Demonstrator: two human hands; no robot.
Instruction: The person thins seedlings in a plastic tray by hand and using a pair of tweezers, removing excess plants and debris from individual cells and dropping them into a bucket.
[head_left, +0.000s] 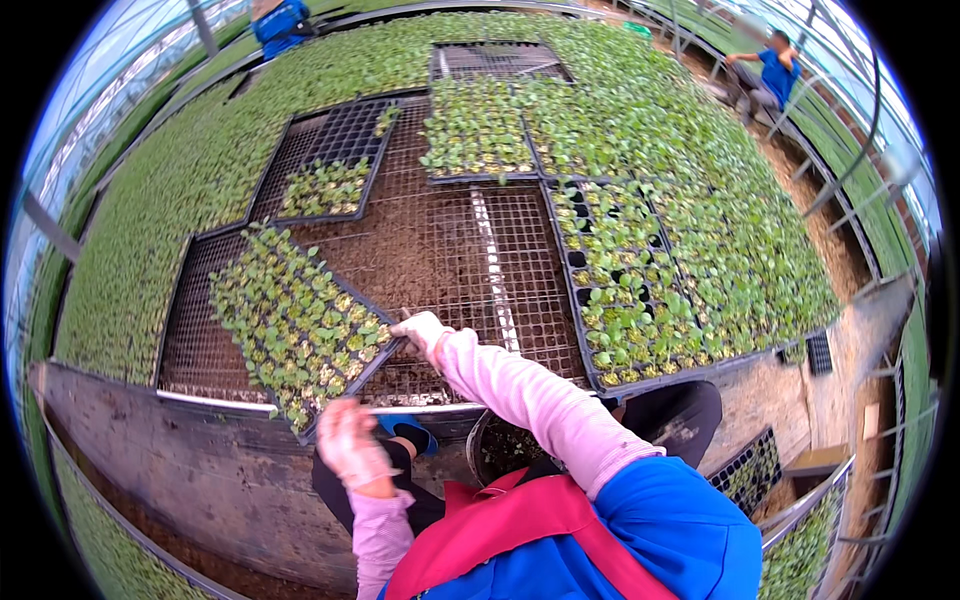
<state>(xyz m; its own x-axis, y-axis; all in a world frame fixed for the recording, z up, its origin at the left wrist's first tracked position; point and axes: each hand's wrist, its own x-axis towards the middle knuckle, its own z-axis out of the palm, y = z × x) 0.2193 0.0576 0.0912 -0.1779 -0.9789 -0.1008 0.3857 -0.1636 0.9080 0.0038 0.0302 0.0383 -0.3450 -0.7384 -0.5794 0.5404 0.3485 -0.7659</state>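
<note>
A black plastic plug tray of leafy green seedlings (300, 322) lies at a slant on the wire mesh bench (202, 322). Its near corner juts past the bench's front rail. At the tray's right corner, my right hand (421, 334), in a pale glove, grips the rim. My left hand (349, 442), gloved and motion-blurred, is beside the tray's near edge; whether it touches is unclear. To the right stands another seedling tray (626, 300) with several dark vacant cells. A partly filled plug tray (322, 184) sits farther back on the left.
Massed seedling trays (637, 112) cover the bench's far and right parts. A bucket (510, 446) holding dark material stands between my legs. A small seedling tray (750, 469) leans at lower right. One person (776, 75) sits at the far right; another (281, 26) is at the far left.
</note>
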